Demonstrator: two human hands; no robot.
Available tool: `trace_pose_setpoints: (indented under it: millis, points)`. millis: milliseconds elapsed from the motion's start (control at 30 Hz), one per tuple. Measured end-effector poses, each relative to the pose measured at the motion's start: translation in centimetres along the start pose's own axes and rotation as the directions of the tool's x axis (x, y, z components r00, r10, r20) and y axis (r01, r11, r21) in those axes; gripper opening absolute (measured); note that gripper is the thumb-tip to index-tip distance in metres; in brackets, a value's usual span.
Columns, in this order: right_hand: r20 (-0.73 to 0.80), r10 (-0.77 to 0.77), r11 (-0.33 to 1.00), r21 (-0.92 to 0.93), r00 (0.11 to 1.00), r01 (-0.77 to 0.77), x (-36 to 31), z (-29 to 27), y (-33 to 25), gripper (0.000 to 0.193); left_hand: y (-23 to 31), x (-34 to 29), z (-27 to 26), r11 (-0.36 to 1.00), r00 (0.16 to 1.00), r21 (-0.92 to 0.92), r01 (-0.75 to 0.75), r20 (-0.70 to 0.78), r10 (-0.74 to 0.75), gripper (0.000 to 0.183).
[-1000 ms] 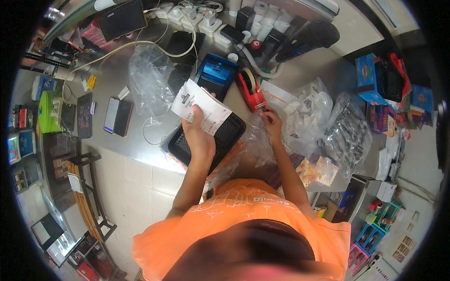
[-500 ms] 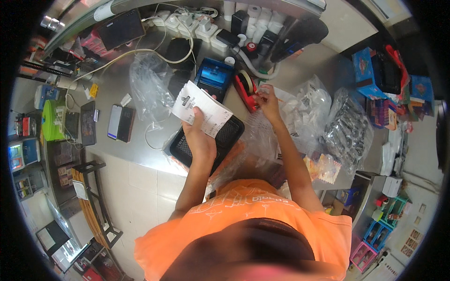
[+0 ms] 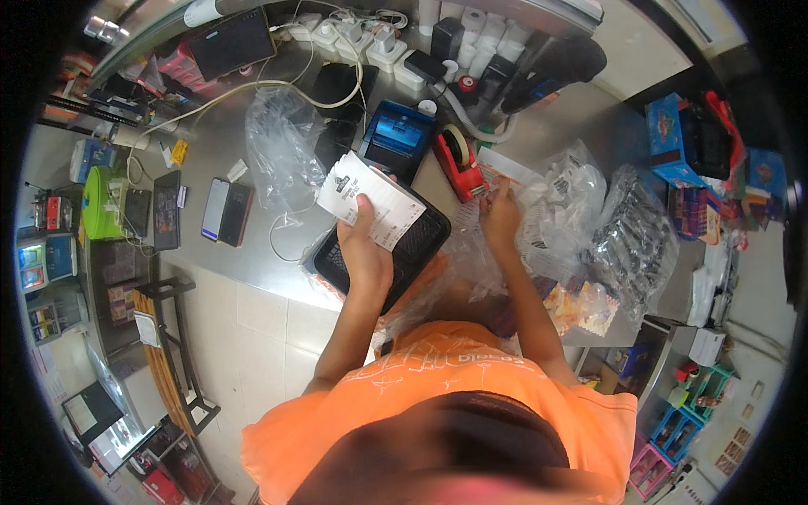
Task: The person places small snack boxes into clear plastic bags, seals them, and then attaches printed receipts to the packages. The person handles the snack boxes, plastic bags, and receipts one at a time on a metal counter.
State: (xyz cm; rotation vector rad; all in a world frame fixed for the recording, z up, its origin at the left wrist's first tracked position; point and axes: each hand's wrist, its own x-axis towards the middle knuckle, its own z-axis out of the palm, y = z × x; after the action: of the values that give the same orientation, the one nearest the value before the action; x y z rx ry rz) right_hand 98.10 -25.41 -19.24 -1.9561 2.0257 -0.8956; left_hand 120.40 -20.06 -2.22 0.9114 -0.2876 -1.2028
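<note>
My left hand (image 3: pixel 365 252) pinches a folded white paper receipt (image 3: pixel 370 202) between thumb and fingers. Under it, a black ribbed plastic tray (image 3: pixel 433 234) lies at the counter's near edge. My right hand (image 3: pixel 502 220) is closed in a pinch at the near end of a red tape dispenser (image 3: pixel 461 178), which carries a roll of tape. What those fingertips hold, if anything, is too small to make out. A blue and black receipt printer (image 3: pixel 397 128) stands just beyond the receipt. Clear plastic bags (image 3: pixel 560 198) lie beside my right hand.
On the right are a bag of black-and-clear plastic pieces (image 3: pixel 631 240) and a blue box (image 3: pixel 673 139). A clear bag (image 3: pixel 282 147), a phone (image 3: pixel 215 210) and a cable lie on the left of the metal counter (image 3: pixel 248 269). Power strips (image 3: pixel 337 42) line the back.
My right hand has come down and closer to the dispenser's near end, its fingers drawn together. The receipt stays in my left hand. The whole view has shifted slightly.
</note>
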Motion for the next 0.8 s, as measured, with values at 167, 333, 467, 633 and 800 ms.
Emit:
trace_pose_setpoints:
  millis: [167, 333, 467, 633, 800]
  points:
    - [0.111, 0.176, 0.984, 0.009, 0.978, -0.178, 0.7, -3.9, -3.8, 0.049, 1.1, -1.9, 0.3, 1.0, 1.0, -0.015, -0.012, -0.006, 0.011, 0.038]
    - [0.264, -0.212, 0.418, 0.895, 0.941, -0.157, -1.9, -12.4, -12.6, 0.06, 1.4, -5.8, 2.6, 0.99, 0.988, -0.006, -0.143, 0.056, 0.143, 0.038]
    - [0.096, -0.413, 0.63, 0.748, 0.906, 0.208, -2.4, -19.1, -15.2, 0.068, 0.5, -10.6, 6.2, 0.936, 0.924, -0.169, -0.309, 0.181, 0.338, 0.042]
    - [0.19, -0.375, 0.583, 0.809, 0.908, 0.072, -3.8, -23.4, -13.8, 0.072, 1.7, -14.0, 8.5, 0.875, 0.83, -0.138, -0.464, 0.28, 0.483, 0.049]
    - [0.215, -0.297, 0.701, 0.71, 0.93, 0.06, -5.9, -25.7, -11.8, 0.043, 2.1, -14.9, 9.0, 0.881, 0.815, 0.027, -0.472, 0.395, 0.425, 0.046]
